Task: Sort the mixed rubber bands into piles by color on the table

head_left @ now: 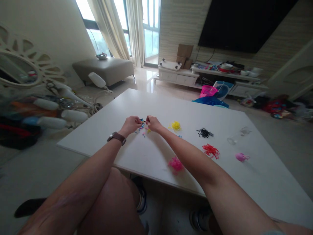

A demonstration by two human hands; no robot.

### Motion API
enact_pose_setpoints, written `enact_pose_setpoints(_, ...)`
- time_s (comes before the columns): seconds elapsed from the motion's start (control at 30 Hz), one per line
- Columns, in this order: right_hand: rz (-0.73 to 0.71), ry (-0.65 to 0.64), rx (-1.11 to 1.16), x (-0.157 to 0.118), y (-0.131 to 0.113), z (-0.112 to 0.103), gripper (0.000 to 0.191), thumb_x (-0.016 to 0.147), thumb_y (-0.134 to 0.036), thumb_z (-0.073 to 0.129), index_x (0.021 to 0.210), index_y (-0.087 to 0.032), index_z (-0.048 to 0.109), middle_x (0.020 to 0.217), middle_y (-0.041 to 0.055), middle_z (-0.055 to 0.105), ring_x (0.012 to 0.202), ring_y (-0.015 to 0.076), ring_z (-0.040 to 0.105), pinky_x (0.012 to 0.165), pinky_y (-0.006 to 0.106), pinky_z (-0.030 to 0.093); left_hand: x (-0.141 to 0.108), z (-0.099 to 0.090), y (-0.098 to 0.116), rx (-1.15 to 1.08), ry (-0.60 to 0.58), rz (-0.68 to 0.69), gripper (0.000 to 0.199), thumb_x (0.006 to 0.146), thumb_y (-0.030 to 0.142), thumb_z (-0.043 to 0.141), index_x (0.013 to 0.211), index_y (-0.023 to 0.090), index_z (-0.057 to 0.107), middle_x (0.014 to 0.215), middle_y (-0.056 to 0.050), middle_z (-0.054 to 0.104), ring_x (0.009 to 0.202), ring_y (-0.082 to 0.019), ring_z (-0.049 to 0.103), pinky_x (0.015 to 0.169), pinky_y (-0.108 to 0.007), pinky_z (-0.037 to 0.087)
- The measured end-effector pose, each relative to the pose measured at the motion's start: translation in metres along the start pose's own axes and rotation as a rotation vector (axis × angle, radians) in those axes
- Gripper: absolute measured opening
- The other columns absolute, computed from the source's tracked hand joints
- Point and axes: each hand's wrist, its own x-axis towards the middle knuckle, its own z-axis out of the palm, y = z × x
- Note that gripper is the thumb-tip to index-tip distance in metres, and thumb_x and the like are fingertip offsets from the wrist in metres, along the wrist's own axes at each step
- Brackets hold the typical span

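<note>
Over the far left part of the white table (137,101), my two hands work close together at a small mixed pile of coloured rubber bands (142,121). My left hand (132,124), with a watch (116,138) on its wrist, has its fingers closed at the pile's left side; what they hold is hidden. Just to the right, my right hand (153,122) pinches what looks like a small dark rubber band (144,122). A few loose blue, pink and yellow bands lie below the hands. Nearest on the right is a heap of yellow rubber bands (175,125).
Black (204,132), red (211,150) and pink (176,164) heaps of bands lie to the right. Beyond them are a pink-purple item (241,157) and clear plastic pieces (231,141). A pink basket (208,91) stands past the table's far edge.
</note>
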Motion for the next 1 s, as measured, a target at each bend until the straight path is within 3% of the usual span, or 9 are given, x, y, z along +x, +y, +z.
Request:
enact_pose_setpoints(0.1,0.012,0.039,0.020,-0.016,0.026,-0.029,0.021,0.098,-0.025,0.056,0.115,-0.015,0.062,0.109,0.0034,0.069,0.096,0.0140,0.063,0.086,0.027,0.052,0.000,0.000,0.005,-0.061,-0.012,-0.028,0.012,0.067,0.021,0.073,0.078,0.017,0.070,0.072,-0.004,0.073,0.066,-0.016,0.065,0.060,-0.023,0.046)
enact_pose_setpoints(0.17,0.048,0.063,0.006,-0.036,0.060,-0.058,0.034,0.096,-0.038,0.061,0.121,-0.015,0.061,0.119,0.0080,0.064,0.101,0.0213,0.064,0.086,0.041,0.056,0.000,0.002,0.008,-0.090,-0.011,-0.033,0.018,0.068,0.021,0.075,0.085,0.017,0.071,0.073,-0.003,0.073,0.066,-0.016,0.066,0.061,-0.024,0.047)
enact_pose_setpoints(0.23,0.114,0.117,-0.038,-0.064,0.105,-0.091,0.017,0.091,-0.024,0.064,0.103,-0.013,0.070,0.101,0.0078,0.072,0.091,0.0168,0.065,0.086,0.030,0.052,0.000,0.008,0.014,-0.109,-0.036,-0.016,0.018,0.069,0.021,0.075,0.087,0.017,0.074,0.074,-0.005,0.074,0.068,-0.017,0.067,0.063,-0.026,0.049)
enact_pose_setpoints(0.33,0.242,0.180,-0.109,-0.115,0.175,-0.131,0.009,0.081,-0.017,0.068,0.088,-0.014,0.074,0.089,0.0084,0.076,0.079,0.0160,0.065,0.076,0.026,0.049,-0.002,0.027,0.034,-0.182,-0.140,0.041,0.012,0.072,0.021,0.073,0.083,0.017,0.077,0.075,-0.006,0.075,0.071,-0.018,0.068,0.065,-0.027,0.050)
enact_pose_setpoints(0.47,0.334,0.168,-0.146,-0.168,0.238,-0.151,0.006,0.074,-0.017,0.071,0.076,-0.015,0.076,0.074,0.0047,0.075,0.070,0.0151,0.066,0.067,0.023,0.046,-0.007,0.072,0.090,-0.318,-0.328,0.106,0.014,0.072,0.019,0.073,0.084,0.015,0.077,0.073,-0.006,0.075,0.067,-0.017,0.068,0.062,-0.026,0.050)
enact_pose_setpoints(0.57,0.349,0.183,-0.162,-0.185,0.256,-0.154,0.013,0.079,-0.025,0.068,0.078,-0.016,0.078,0.073,0.0043,0.075,0.070,0.0147,0.065,0.068,0.023,0.044,-0.005,0.117,0.145,-0.384,-0.458,0.152,0.013,0.073,0.015,0.071,0.084,0.012,0.077,0.071,-0.008,0.074,0.064,-0.016,0.068,0.060,-0.025,0.051)
enact_pose_setpoints(0.73,0.347,0.321,-0.208,-0.205,0.262,-0.165,0.020,0.085,-0.027,0.060,0.084,-0.016,0.077,0.089,0.0076,0.075,0.078,0.0161,0.064,0.075,0.025,0.044,0.011,0.190,0.222,-0.222,-0.425,0.281,0.016,0.077,0.012,0.068,0.089,0.012,0.079,0.072,-0.009,0.075,0.067,-0.017,0.069,0.064,-0.026,0.052)
enact_pose_setpoints(0.87,0.331,0.351,-0.212,-0.227,0.268,-0.170,0.019,0.086,-0.027,0.059,0.085,-0.016,0.075,0.093,0.0073,0.072,0.076,0.0152,0.061,0.075,0.025,0.044,0.024,0.232,0.257,-0.185,-0.394,0.377,0.018,0.078,0.013,0.067,0.089,0.013,0.080,0.086,-0.012,0.077,0.082,-0.020,0.070,0.078,-0.030,0.053)
enact_pose_setpoints(1.0,0.351,0.343,-0.197,-0.238,0.272,-0.168,0.020,0.086,-0.027,0.056,0.087,-0.017,0.074,0.096,0.0073,0.071,0.077,0.0152,0.061,0.076,0.025,0.044,0.030,0.248,0.269,-0.156,-0.407,0.457,0.017,0.079,0.015,0.064,0.086,0.015,0.080,0.087,-0.011,0.077,0.085,-0.021,0.069,0.083,-0.030,0.051)
